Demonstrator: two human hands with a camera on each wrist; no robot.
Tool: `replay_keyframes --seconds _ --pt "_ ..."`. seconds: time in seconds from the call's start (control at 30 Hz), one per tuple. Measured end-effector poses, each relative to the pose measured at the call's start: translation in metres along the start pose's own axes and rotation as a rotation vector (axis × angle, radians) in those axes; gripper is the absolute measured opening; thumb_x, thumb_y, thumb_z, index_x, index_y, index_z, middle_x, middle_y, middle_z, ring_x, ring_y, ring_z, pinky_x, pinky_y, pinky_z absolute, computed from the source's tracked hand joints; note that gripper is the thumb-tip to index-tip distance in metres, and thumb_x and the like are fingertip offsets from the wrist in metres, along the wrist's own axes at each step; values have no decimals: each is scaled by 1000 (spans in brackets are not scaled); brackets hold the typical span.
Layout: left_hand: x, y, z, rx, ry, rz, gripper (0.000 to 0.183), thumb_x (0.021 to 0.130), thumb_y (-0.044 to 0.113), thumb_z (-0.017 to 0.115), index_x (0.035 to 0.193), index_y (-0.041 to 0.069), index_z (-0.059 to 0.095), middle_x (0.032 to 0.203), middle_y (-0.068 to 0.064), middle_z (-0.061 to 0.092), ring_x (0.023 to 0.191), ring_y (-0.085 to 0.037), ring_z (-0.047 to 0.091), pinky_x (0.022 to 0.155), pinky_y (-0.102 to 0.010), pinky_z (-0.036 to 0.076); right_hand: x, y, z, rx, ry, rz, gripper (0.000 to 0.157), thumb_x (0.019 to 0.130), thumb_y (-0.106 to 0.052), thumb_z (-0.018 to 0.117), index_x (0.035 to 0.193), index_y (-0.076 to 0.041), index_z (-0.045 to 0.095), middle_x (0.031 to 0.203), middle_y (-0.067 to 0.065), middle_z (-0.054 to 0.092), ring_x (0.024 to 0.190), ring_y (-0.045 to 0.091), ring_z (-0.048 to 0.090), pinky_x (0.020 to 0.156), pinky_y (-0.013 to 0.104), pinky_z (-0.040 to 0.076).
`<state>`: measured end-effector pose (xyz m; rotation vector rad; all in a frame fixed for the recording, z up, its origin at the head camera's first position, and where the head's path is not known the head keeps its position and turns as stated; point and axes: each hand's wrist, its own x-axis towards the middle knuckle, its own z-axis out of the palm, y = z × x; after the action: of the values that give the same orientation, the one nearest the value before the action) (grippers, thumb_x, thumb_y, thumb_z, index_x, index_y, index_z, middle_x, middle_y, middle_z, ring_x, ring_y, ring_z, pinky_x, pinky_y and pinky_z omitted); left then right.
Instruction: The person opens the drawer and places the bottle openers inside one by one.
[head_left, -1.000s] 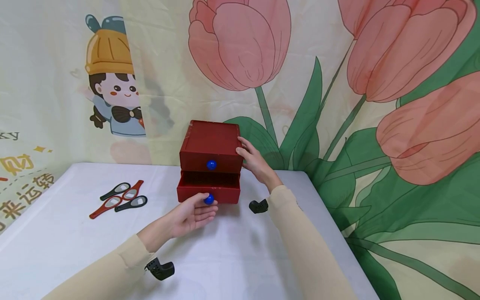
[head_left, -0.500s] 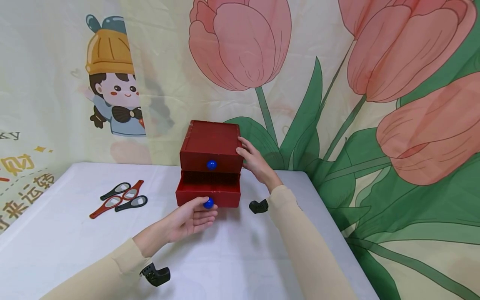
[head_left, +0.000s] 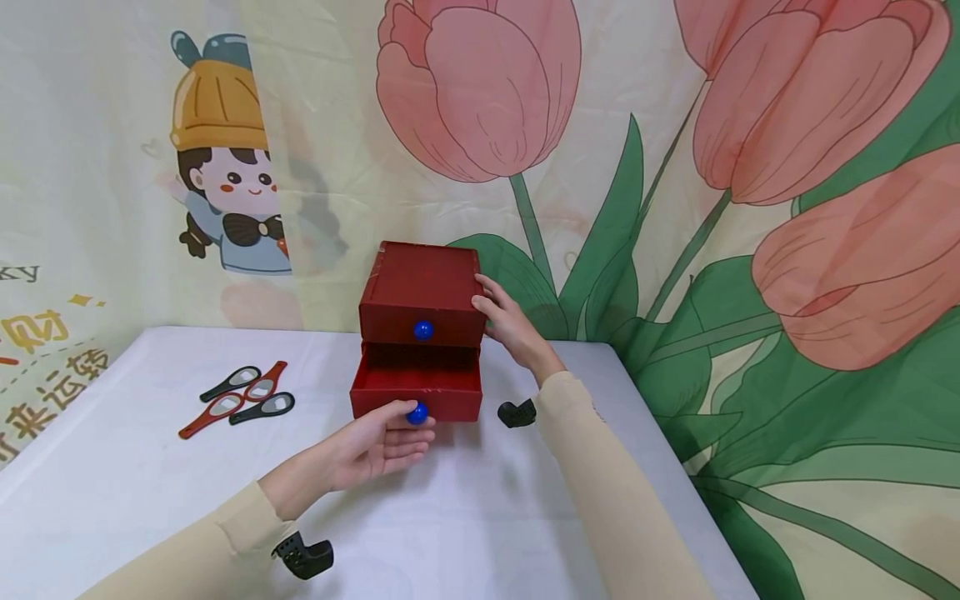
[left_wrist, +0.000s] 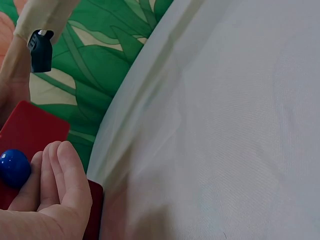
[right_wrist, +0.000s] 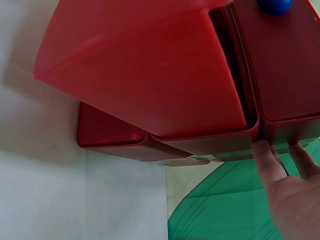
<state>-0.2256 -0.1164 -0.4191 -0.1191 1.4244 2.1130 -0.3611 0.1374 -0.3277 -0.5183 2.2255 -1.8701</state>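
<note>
A small dark red drawer cabinet (head_left: 427, 275) with blue ball knobs stands on the table. Below its top drawer, another drawer (head_left: 390, 403) is pulled out, and no contents show in the visible part. My left hand (head_left: 367, 450) pinches that drawer's blue knob (head_left: 417, 413) between thumb and index finger, its other fingers extended. Up close, the knob (left_wrist: 14, 168) sits against the fingers in the left wrist view. My right hand (head_left: 513, 325) rests its fingertips on the cabinet's right side and top edge. A lower red section (right_wrist: 107, 125) appears beneath the drawer in the right wrist view.
Several magnifying glasses (head_left: 238, 398), red and black, lie together on the white-covered table (head_left: 450, 525) at the left. A cloth backdrop (head_left: 337, 125) printed with tulips hangs behind the cabinet. Black wrist devices are worn on both arms.
The lower visible drawer has slid farther out toward me, and my left hand has moved back with its knob. My right hand has stayed on the cabinet.
</note>
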Motion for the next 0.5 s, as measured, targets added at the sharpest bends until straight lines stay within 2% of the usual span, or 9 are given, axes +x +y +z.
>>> replay_keyframes --seconds 0.33,0.5 --pt "-3 -5 -2 20 -53 6 59 106 45 64 142 -2 60 130 -13 74 119 -29 71 106 -40 56 0 1 0 6 -2 -9 61 114 -31 48 170 -29 23 171 5 29 152 30 37 123 54 38" --pt "-4 -7 -3 24 -48 4 60 106 46 64 141 -2 61 129 -14 74 124 -32 70 105 -39 57 1 2 0 9 1 -7 61 114 -31 48 169 -29 24 171 5 29 152 30 37 123 54 38"
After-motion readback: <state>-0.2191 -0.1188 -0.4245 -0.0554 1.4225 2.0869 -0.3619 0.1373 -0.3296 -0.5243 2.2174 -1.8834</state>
